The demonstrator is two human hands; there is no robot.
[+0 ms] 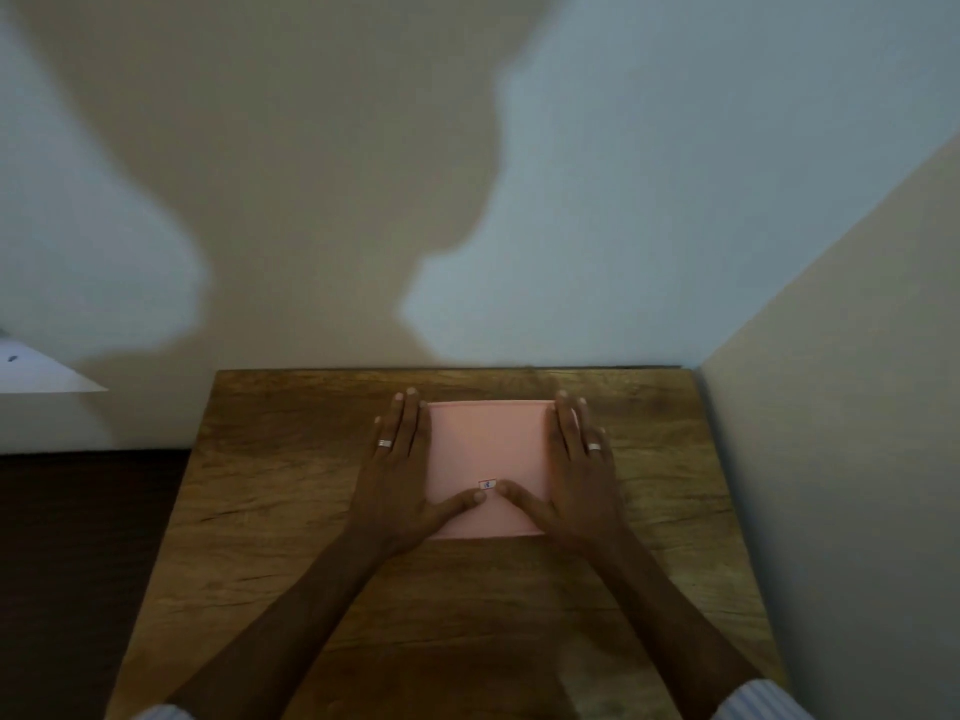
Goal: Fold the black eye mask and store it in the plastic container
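A pink square plastic container point(488, 449) with its lid on sits on the far middle of the wooden table point(280, 517). My left hand point(400, 470) lies flat against its left side and my right hand point(576, 475) against its right side. Both thumbs rest on the lid, next to a small sticker point(487, 483). No black eye mask is in view; the closed lid hides the inside of the container.
The table stands in a corner, with a wall behind it and a beige wall point(831, 459) along its right edge. A dark floor point(78, 563) lies to the left. A white surface point(41, 374) juts in at the far left.
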